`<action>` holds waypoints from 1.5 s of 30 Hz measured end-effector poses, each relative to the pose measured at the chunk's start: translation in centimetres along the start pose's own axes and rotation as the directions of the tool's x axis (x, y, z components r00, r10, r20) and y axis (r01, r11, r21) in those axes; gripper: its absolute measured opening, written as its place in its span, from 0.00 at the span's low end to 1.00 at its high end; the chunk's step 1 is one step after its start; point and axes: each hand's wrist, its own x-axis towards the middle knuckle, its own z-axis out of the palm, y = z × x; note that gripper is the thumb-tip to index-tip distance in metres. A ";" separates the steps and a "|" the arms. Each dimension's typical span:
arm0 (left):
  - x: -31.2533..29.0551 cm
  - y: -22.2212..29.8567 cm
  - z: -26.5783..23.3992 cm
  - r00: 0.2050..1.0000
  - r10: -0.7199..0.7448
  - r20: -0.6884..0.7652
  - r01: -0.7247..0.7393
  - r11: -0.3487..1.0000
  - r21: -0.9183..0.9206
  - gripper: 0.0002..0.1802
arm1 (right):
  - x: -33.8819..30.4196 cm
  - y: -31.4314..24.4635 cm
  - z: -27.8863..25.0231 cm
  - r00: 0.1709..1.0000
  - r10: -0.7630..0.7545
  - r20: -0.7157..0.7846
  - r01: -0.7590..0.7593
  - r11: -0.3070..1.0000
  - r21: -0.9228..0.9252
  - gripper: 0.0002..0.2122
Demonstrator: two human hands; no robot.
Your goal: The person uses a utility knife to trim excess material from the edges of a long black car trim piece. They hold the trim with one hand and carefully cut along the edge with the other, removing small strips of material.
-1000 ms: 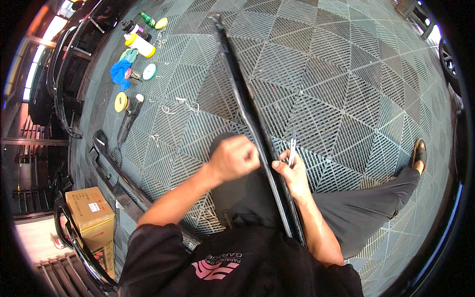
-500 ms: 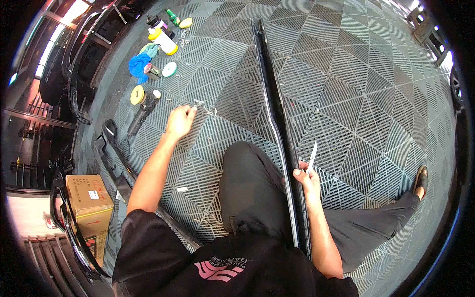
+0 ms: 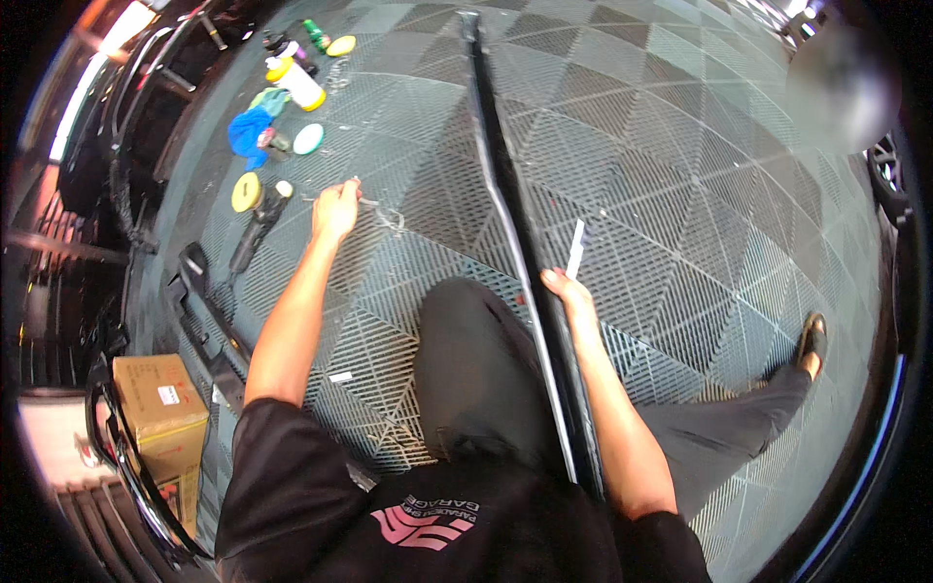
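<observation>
A long black glossy trim piece (image 3: 530, 262) runs from my lap up and away across the floor. My right hand (image 3: 573, 296) is closed around its right edge, thumb on top. A flat white strip (image 3: 576, 248) sticks up beside that hand's fingers. Out to the left, my left hand (image 3: 335, 214) is held over the floor with fingers pinched. What sits in the pinch is too small to make out. Thin pale curled strips (image 3: 389, 216) show close to its fingertips; whether they touch is unclear.
Left of my left hand lie a polisher (image 3: 258, 228) with a yellow pad, a blue cloth (image 3: 250, 131), a round pad (image 3: 308, 139) and a white-and-yellow bottle (image 3: 299, 85). Black trim parts (image 3: 209, 316) and a cardboard box (image 3: 160, 398) are at the left. A small white piece (image 3: 340, 377) lies nearby.
The view has shifted a little. My left hand has moved slightly up and away, still pinched. My right hand has moved farther along the trim piece, whose far end swung left.
</observation>
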 end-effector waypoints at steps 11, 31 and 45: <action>-14.3 10.3 13.7 0.919 0.101 0.381 0.302 0.440 -0.846 0.14 | 3.8 -2.5 1.7 0.986 -0.152 0.063 0.151 0.988 0.008 0.15; -12.4 14.0 8.7 0.814 0.252 0.524 0.491 0.182 -0.852 0.52 | 4.6 -3.6 4.9 0.982 -0.152 0.116 0.151 0.988 0.014 0.14; -10.7 17.3 16.8 0.793 0.129 0.596 0.608 -0.248 -0.754 0.32 | -1.3 -6.5 -1.8 0.927 -0.373 0.046 0.288 0.628 -0.723 0.14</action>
